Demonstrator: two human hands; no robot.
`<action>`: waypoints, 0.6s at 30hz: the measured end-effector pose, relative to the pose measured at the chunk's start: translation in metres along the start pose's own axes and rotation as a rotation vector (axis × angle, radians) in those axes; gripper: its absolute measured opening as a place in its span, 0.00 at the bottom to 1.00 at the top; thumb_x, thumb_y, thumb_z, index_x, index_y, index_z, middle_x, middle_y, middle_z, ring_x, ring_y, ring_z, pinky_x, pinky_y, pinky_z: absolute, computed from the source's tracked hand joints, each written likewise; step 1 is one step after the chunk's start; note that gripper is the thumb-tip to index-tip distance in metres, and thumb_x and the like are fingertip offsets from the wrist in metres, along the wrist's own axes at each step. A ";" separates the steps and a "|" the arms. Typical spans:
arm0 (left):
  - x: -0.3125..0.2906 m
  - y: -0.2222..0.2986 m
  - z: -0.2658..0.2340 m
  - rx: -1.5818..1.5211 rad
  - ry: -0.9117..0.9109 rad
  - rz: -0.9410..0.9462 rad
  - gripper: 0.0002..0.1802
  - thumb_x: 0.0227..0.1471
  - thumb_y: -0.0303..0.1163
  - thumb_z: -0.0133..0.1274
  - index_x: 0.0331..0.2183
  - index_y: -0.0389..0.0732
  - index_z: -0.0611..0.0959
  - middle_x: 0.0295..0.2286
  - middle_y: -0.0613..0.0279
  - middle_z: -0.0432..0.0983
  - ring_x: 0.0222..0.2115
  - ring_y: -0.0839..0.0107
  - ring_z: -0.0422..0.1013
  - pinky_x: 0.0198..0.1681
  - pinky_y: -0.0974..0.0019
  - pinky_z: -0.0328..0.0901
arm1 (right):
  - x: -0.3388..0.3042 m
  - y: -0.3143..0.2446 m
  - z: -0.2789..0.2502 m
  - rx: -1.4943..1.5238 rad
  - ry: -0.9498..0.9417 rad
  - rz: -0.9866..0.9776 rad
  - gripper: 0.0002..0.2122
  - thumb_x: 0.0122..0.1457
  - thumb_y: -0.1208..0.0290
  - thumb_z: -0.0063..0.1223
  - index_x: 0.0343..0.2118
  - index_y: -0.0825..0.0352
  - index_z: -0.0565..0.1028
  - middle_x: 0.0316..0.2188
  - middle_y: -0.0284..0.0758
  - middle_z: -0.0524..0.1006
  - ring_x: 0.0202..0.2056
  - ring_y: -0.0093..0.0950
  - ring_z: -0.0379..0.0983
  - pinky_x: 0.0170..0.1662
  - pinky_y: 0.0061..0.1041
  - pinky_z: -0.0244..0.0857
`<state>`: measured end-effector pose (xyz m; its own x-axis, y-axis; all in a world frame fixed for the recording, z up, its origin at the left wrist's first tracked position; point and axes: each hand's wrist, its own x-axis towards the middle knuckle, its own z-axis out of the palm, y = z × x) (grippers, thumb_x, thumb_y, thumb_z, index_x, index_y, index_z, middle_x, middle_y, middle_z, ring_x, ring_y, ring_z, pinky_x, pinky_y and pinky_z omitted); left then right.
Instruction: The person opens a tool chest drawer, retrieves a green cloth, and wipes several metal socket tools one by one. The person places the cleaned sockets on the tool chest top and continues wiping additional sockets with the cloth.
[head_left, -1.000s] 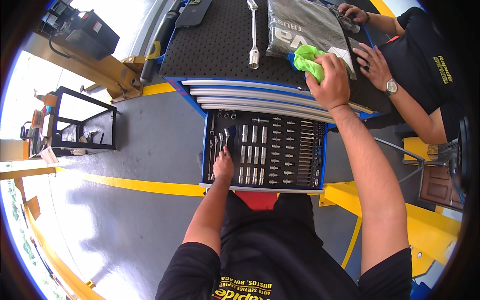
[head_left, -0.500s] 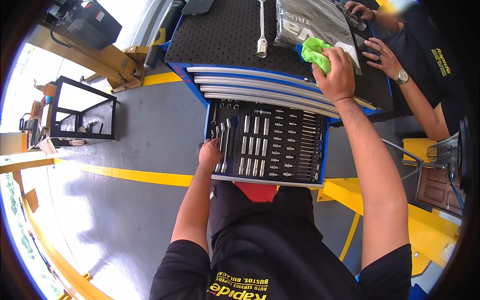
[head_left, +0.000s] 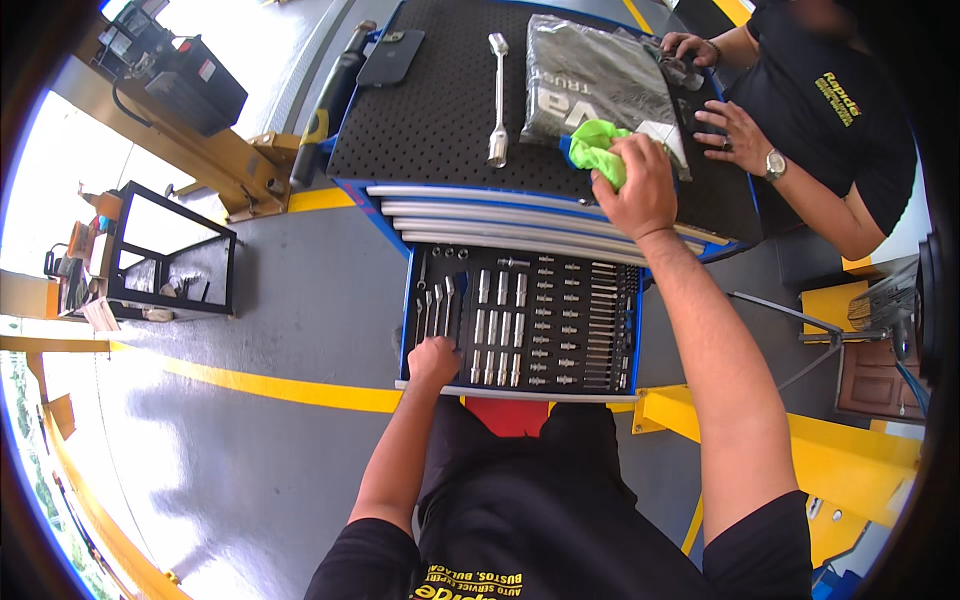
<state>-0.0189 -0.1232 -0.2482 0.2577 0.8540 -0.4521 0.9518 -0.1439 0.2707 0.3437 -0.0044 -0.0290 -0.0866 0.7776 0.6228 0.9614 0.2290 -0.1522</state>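
Observation:
My right hand [head_left: 643, 188] is closed round a bright green cloth [head_left: 597, 150] on top of the tool cabinet, beside a plastic-wrapped dark package [head_left: 597, 85]. Below, an open drawer [head_left: 397, 384] holds tools in a black tray. Over the near left part of this drawer, my left hand [head_left: 434, 362] has its fingers curled at the near ends of several wrenches [head_left: 448, 305]. Its fingertips are hidden, so what they grip cannot be made out. To its right lie rows of chrome sockets [head_left: 501, 328]. A long double-ended socket wrench [head_left: 499, 100] lies on the cabinet top.
At the right a co-worker's hand [head_left: 735, 138] rests on the cabinet [head_left: 430, 130] top near the package. A black phone [head_left: 391, 58] lies at its far left corner. A black metal stand [head_left: 180, 255] is on the left; a yellow beam [head_left: 760, 440] crosses at the right.
The view has tilted up, so the cabinet appears lower. My left hand has shifted toward the drawer's front edge, over the wrenches' near ends. My right hand still holds the cloth.

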 end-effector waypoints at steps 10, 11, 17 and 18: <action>0.090 0.166 -0.338 -0.292 0.787 0.179 0.21 0.51 0.42 0.63 0.43 0.38 0.83 0.39 0.52 0.82 0.45 0.55 0.77 0.49 0.54 0.72 | 0.008 -0.014 -0.009 0.028 -0.026 0.030 0.15 0.48 0.63 0.61 0.36 0.65 0.74 0.38 0.40 0.71 0.44 0.42 0.69 0.52 0.41 0.64; 0.106 0.176 -0.341 -0.215 0.636 0.106 0.25 0.50 0.44 0.63 0.45 0.38 0.83 0.41 0.50 0.82 0.50 0.53 0.76 0.52 0.52 0.71 | 0.008 -0.013 -0.011 0.030 -0.025 0.033 0.15 0.47 0.63 0.61 0.36 0.65 0.74 0.38 0.40 0.71 0.44 0.43 0.69 0.52 0.42 0.63; 0.122 0.162 -0.329 -0.178 0.648 0.168 0.16 0.49 0.39 0.60 0.34 0.36 0.88 0.35 0.44 0.83 0.40 0.47 0.80 0.47 0.53 0.73 | 0.003 -0.012 -0.010 0.011 0.021 -0.014 0.16 0.48 0.62 0.61 0.36 0.66 0.74 0.40 0.41 0.73 0.45 0.44 0.69 0.51 0.43 0.64; 0.103 0.144 -0.325 -0.216 0.677 0.215 0.14 0.49 0.37 0.61 0.34 0.37 0.88 0.33 0.45 0.83 0.38 0.50 0.80 0.44 0.56 0.74 | 0.001 -0.015 -0.007 0.001 -0.012 -0.011 0.16 0.48 0.62 0.61 0.36 0.66 0.74 0.40 0.41 0.73 0.46 0.43 0.70 0.51 0.42 0.65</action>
<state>0.0913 0.1067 0.0200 0.2092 0.9496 0.2336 0.8200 -0.3005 0.4872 0.3311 -0.0111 -0.0205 -0.1001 0.7823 0.6148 0.9603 0.2376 -0.1461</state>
